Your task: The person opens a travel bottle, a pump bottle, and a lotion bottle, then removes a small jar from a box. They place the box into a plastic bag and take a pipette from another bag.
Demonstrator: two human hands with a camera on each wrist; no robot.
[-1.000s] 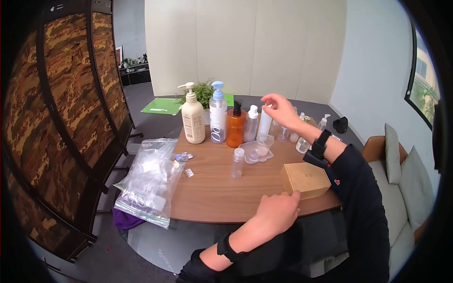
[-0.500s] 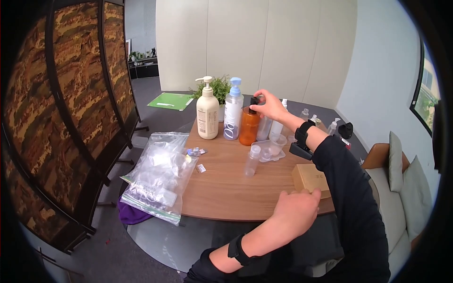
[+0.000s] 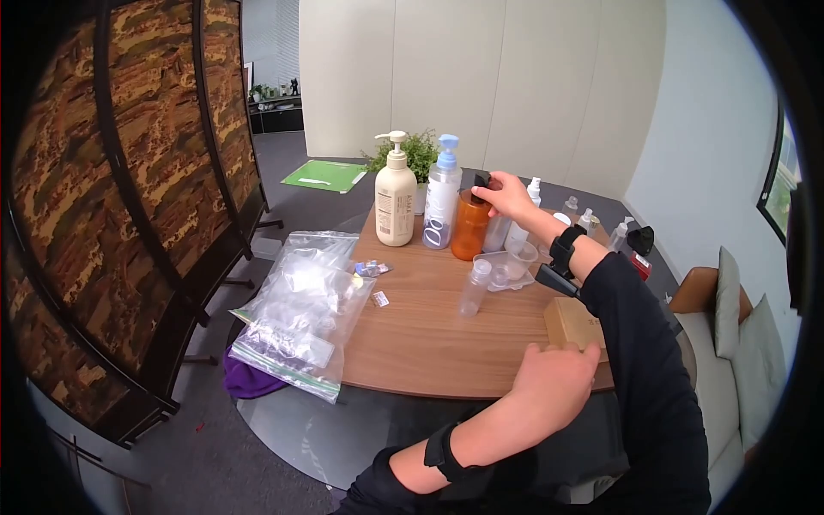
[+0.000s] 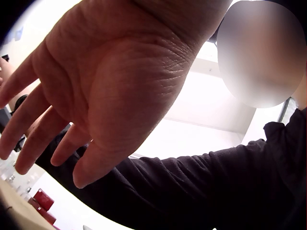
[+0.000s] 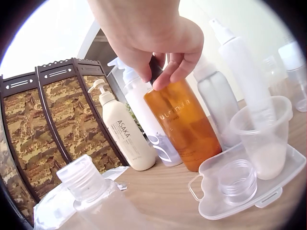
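Observation:
My right hand [image 3: 511, 199] pinches the black pump top [image 5: 155, 72] of an amber bottle [image 3: 469, 228] with thumb and fingers. The bottle stands on the wooden table [image 3: 412, 356], and amber liquid shows inside it in the right wrist view. To its left are a clear bottle with a blue pump [image 3: 440, 202] and a cream pump bottle [image 3: 395, 202]. My left hand [image 3: 554, 388] is low at the table's front edge, beside a cardboard box [image 3: 566, 323]. In the left wrist view its fingers [image 4: 41, 148] are loosely extended and hold nothing.
A small clear bottle [image 3: 475, 290] stands mid-table, before a clear plastic tray [image 5: 211, 203] with a cup [image 5: 266, 139] and small jar [image 5: 237, 179]. Zip bags [image 3: 305, 300] lie at the left. Clear spray bottles and a plant [image 3: 412, 156] stand behind.
My right hand has moved left from above the white spray bottle onto the amber bottle's pump top. The head view has turned left; the left hand stays beside the box.

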